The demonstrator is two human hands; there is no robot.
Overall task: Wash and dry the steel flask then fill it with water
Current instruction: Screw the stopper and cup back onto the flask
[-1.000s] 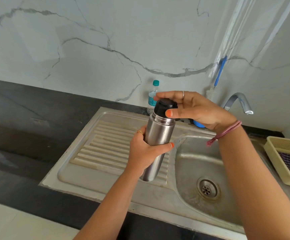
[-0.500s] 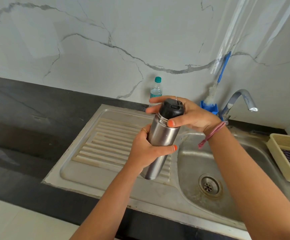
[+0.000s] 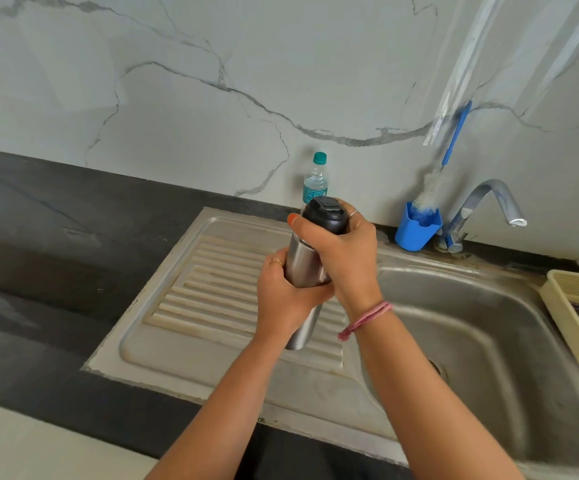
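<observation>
Steel flask (image 3: 303, 265), black lid (image 3: 326, 214) on, tilted above drainboard

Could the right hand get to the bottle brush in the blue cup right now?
Probably not yet: the right hand grips the black lid of the steel flask. Nothing blocks the way to the bottle brush once it lets go.

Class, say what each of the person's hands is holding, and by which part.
Both hold the cylindrical steel flask: the left hand grips its middle body, the right hand grips its black plastic cap.
</observation>
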